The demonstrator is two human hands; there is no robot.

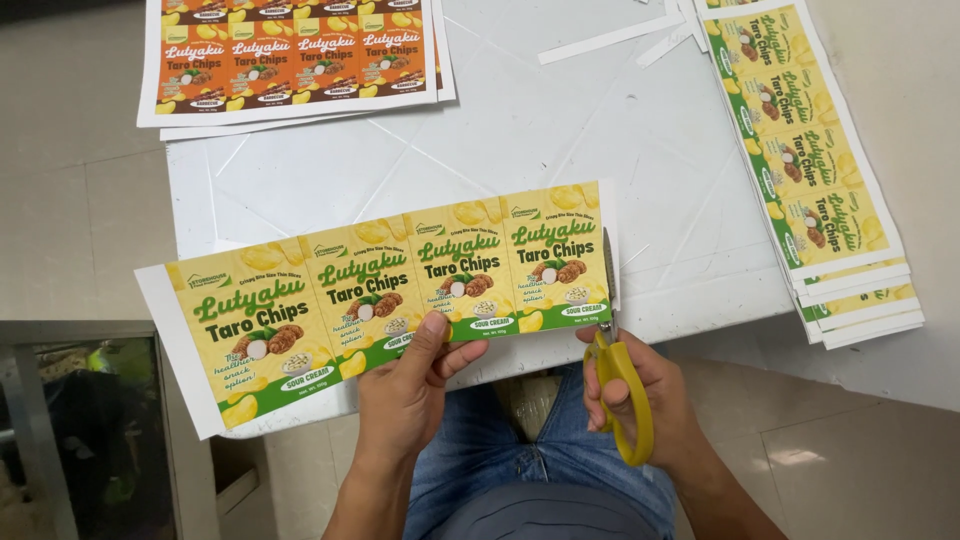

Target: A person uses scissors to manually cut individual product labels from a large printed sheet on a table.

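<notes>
my left hand (405, 395) pinches the lower edge of the label strip (390, 295), thumb on the printed face near the strip's middle and the other fingers curled underneath. my right hand (640, 395) is closed through the yellow handles of the scissors (618, 385), fingers wrapped around the loops; the blades run up and away from me along the strip's right-hand edge, and whether they are parted or closed i cannot tell. the strip sits between and just above both hands, held over the near edge of the white table (480, 150). it carries four rectangular labels side by side, each yellow with a green band at the bottom, with a white margin at both ends. its long axis runs left to right and is tilted, the left end lower and nearer to me, the right end higher and meeting the scissors. the left end reaches well past the table's corner. to the far right lies a stack of yellow-and-green label strips (815, 170), fanned slightly, long axis running away from me. at the far left of the table lie sheets of orange labels (295, 60), rectangular, in rows. near the top edge lie thin white paper offcuts (610, 38). below the hands, my blue jeans (500, 450) show.
</notes>
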